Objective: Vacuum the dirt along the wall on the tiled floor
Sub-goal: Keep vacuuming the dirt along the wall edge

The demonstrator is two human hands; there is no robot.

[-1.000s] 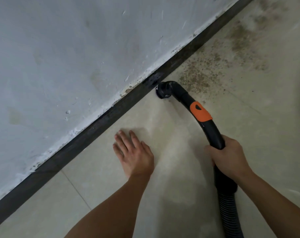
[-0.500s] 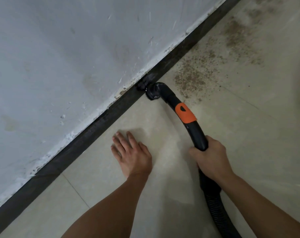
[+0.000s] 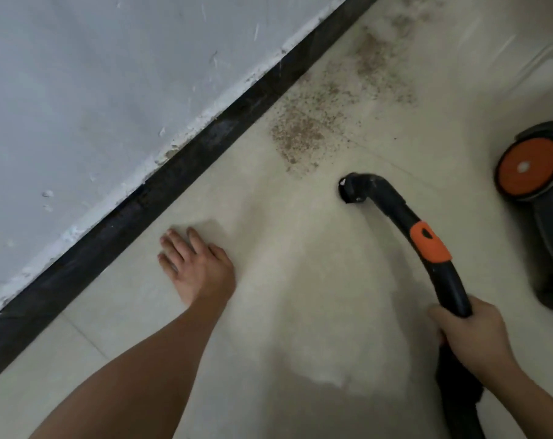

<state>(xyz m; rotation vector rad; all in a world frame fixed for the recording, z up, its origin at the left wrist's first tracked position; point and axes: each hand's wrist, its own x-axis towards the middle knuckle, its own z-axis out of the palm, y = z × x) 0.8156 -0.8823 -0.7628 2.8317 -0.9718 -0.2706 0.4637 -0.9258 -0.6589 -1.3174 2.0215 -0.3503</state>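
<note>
At centre right of the frame, your right hand (image 3: pixel 468 340) is wrapped round the vacuum wand (image 3: pixel 449 286), below the orange collar (image 3: pixel 429 242). The low grip likely lets you steer the curved end from the wrist. Its nozzle (image 3: pixel 351 191) sits over bare tile, just below the nearest edge of the dirt (image 3: pixel 300 137) and not yet on it. Whether the mouth touches the floor: cannot tell.

Your left hand (image 3: pixel 199 267) lies at lower centre-left, palm down on the tiled floor (image 3: pixel 269 312), fingers straight and spread, holding nothing. It reads as a prop for your weight while you lean in.

Dirt: a brown speckled band running from mid-frame toward upper right, alongside the dark skirting (image 3: pixel 174 185) at the foot of the wall (image 3: pixel 94 90). It is densest near the nozzle and thinner further up.

Room: open tile between nozzle and skirting. At the right edge the vacuum body (image 3: pixel 528 166) stands near the wand, so swings that way look cramped. Skirting is a hard stop; approach it at a slant.
</note>
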